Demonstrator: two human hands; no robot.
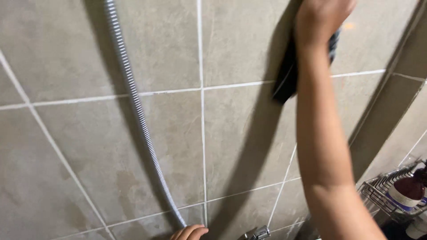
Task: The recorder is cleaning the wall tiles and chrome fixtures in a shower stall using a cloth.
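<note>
My right hand (321, 17) is raised to the top right and presses a dark cloth (288, 73) flat against the grey tiled wall (240, 49); the cloth's lower end hangs down left of my forearm. Only the fingertips of my left hand (189, 232) show at the bottom edge, curled close to the lower end of a ribbed metal shower hose (135, 106). Whether they grip the hose is hidden by the frame edge.
The shower hose runs from the top left down to a chrome fitting (257, 233) at the bottom. A wire corner rack (383, 189) at the lower right holds a dark bottle (407, 191). White grout lines cross the tiles.
</note>
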